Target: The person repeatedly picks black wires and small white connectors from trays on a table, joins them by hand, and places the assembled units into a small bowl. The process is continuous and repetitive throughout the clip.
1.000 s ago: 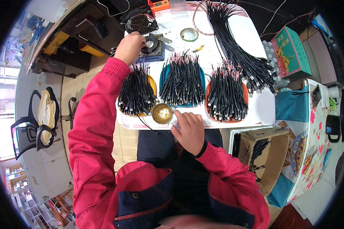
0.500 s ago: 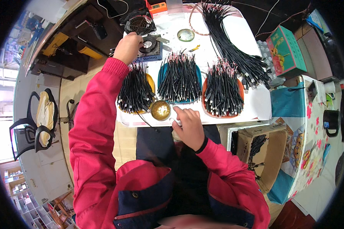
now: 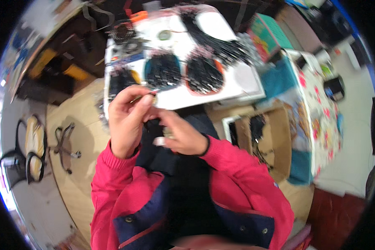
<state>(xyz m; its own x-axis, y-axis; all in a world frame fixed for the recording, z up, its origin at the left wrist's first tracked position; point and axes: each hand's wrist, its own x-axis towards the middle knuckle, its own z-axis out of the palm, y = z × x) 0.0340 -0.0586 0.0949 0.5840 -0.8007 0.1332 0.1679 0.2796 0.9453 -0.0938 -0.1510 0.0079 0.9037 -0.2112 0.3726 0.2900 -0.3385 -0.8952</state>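
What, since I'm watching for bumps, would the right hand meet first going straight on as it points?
The right hand would probably meet the left hand first; blur and unclear depth hide whether they touch.

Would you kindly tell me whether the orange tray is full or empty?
Full: black cables cover most of the orange tray.

This looks like a small assembly workshop: bunches of thin black cables (image 3: pixel 204 77) crowd the near edge of a white rectangular table (image 3: pixel 183 99), with a round black fan (image 3: pixel 121 32) at its far left corner. An open brown cardboard box (image 3: pixel 281 143) holding more black cables stands near its near right corner.
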